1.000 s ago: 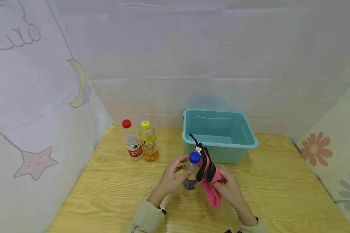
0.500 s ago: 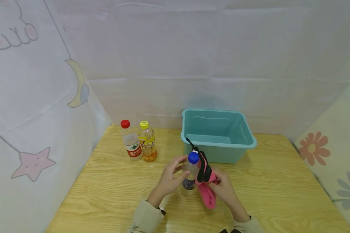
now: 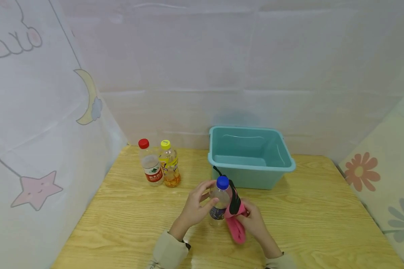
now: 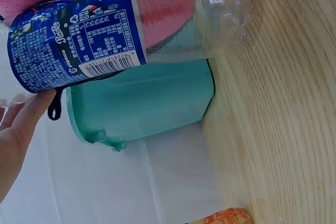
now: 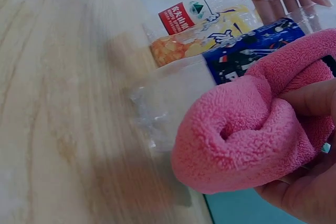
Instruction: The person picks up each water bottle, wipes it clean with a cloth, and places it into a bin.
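A clear plastic bottle [image 3: 217, 213] with a blue cap and dark blue label stands upright on the table in the head view. My left hand [image 3: 196, 206] holds its upper left side, thumb in front and fingers behind; fingertips show against the label edge in the left wrist view. On the bottle's right, my right hand [image 3: 254, 222] grips a folded pink fleecy cloth [image 3: 236, 228] with black trim and a black hanging loop. The cloth overlaps the bottle's right side. Close up in the right wrist view, the rolled cloth [image 5: 236, 129] sits between thumb and fingers.
A teal plastic bin [image 3: 252, 175] stands behind the hands, near the back wall sheet. To the left are a red-capped bottle [image 3: 152, 168] and a yellow-capped bottle [image 3: 170, 168], side by side on the wooden table [image 3: 128, 224].
My right hand has moved left and slightly down, bringing the pink cloth up to and partly behind the bottle. The left hand stays at the bottle.
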Tool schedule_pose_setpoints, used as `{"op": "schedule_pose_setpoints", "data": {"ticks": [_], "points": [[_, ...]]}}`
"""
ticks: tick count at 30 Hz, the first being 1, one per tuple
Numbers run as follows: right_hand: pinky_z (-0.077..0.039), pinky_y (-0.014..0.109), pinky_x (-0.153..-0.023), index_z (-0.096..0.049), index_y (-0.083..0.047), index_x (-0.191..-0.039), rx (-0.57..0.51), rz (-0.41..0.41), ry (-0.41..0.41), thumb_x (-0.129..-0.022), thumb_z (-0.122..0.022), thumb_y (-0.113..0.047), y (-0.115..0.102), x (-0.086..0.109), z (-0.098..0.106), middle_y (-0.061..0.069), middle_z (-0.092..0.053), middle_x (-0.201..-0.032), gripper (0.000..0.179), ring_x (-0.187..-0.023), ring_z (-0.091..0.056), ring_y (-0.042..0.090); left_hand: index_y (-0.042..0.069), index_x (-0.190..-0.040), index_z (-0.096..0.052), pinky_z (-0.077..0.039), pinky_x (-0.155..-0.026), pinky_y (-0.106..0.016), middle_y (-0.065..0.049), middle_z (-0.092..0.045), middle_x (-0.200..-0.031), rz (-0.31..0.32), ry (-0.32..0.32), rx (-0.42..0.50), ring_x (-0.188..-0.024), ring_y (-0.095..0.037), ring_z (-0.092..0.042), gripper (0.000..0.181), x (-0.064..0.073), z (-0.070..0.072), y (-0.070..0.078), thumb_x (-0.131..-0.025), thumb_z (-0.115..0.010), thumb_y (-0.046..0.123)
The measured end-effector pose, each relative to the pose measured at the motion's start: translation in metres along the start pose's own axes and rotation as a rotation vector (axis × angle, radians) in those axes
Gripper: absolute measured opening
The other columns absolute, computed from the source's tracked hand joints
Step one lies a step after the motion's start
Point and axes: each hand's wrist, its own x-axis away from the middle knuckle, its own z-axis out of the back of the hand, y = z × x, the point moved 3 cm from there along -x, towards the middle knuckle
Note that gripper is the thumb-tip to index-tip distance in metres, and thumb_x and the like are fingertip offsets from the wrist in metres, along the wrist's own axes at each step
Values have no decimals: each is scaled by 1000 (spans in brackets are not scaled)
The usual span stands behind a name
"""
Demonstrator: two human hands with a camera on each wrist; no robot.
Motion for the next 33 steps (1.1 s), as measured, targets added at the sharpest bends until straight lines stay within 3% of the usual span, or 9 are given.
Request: {"op": "schedule_pose_setpoints", "data": {"ticks": [3, 10, 14, 20, 24, 27, 31, 33], "points": [[-39, 21, -47, -66, 0, -87, 13, -60, 17, -63, -65, 20, 6, 2, -3, -1, -58, -80, 31, -63, -44, 3, -11, -121, -47, -46, -86, -46, -26, -51, -118, 8, -1, 4, -110, -39, -49, 39, 0, 0, 0, -84, -58, -8], [-37, 20, -50, -66, 2, -87, -4, -122, 11, -62, -61, 22, -15, 3, -4, 7, -60, -82, 32, -63, -44, 7, -11, -123, -46, -45, -86, -47, -26, -49, -120, 4, -5, 6, -113, -40, -47, 39, 1, 0, -1, -85, -57, -7], [-39, 21, -53, -67, 1, -88, 8, -156, 14, -63, -62, 21, -4, 4, -6, 8, -61, -85, 33, -67, -46, 7, -11, -123, -45, -45, -85, -49, -26, -50, -118, -18, 3, 12, -111, -43, -48, 39, 1, -1, -1, -85, -56, -7], [-43, 21, -59, -68, -5, -89, 1, -138, 26, -62, -66, 18, 26, 6, -11, 4, -64, -89, 36, -72, -49, 4, -11, -122, -46, -46, -84, -48, -26, -50, -119, -21, 20, 9, -110, -44, -47, 44, 2, -2, -2, -81, -61, -7], [-43, 22, -58, -68, -1, -89, 1, -108, 27, -61, -64, 21, 5, 6, -9, 8, -64, -88, 35, -72, -49, 5, -8, -124, -46, -46, -86, -45, -23, -51, -121, 49, 27, 3, -112, -40, -47, 48, 2, -1, -5, -79, -65, -4], [-42, 21, -56, -68, 0, -90, 18, -120, 29, -61, -62, 23, 4, 6, -7, 8, -64, -87, 37, -70, -48, 6, -8, -124, -46, -46, -88, -43, -22, -51, -122, 76, 26, 5, -113, -38, -48, 49, 2, -1, -6, -80, -66, -3], [-42, 20, -56, -68, -2, -94, 31, -117, 45, -61, -64, 21, 21, 10, -6, 7, -65, -89, 41, -69, -48, 4, -8, -123, -47, -46, -88, -45, -23, -51, -121, 45, 21, 14, -112, -39, -48, 47, 2, -1, -5, -80, -65, -5], [-42, 21, -53, -67, -1, -96, 33, -110, 57, -61, -64, 21, 20, 11, -4, 7, -65, -88, 42, -67, -47, 4, -9, -123, -47, -46, -87, -46, -24, -51, -121, 21, 17, 12, -111, -39, -48, 47, 2, -1, -4, -80, -65, -6]]}}
